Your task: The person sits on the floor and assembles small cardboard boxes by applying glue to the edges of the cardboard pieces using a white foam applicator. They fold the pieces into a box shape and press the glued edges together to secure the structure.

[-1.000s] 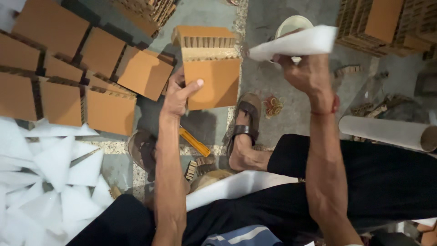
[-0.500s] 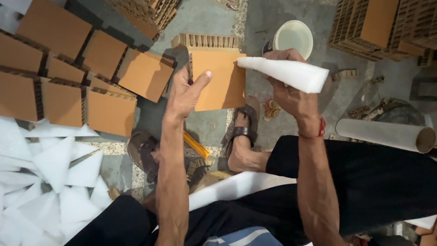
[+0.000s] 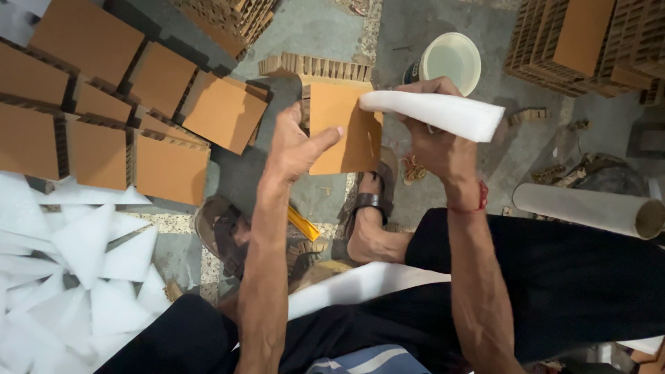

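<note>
My left hand (image 3: 298, 142) grips the left edge of an orange honeycomb cardboard panel (image 3: 346, 128), held up in front of me. My right hand (image 3: 433, 138) is closed on a white foam piece (image 3: 443, 114), which points to the right, its near end against the panel's upper right corner. Below the panel my sandalled feet (image 3: 370, 208) rest on the concrete floor. A strip of white foam (image 3: 360, 287) lies across my lap.
Several orange cardboard panels (image 3: 104, 125) lie on the floor at left, with more stacks (image 3: 582, 38) at top right. A heap of white foam triangles (image 3: 76, 270) fills the lower left. A white bucket (image 3: 450, 62) and a cardboard tube (image 3: 589, 208) stand right.
My right hand has brought the white foam piece down and left, from up by the bucket to the panel's corner. My left hand has kept its hold on the panel.
</note>
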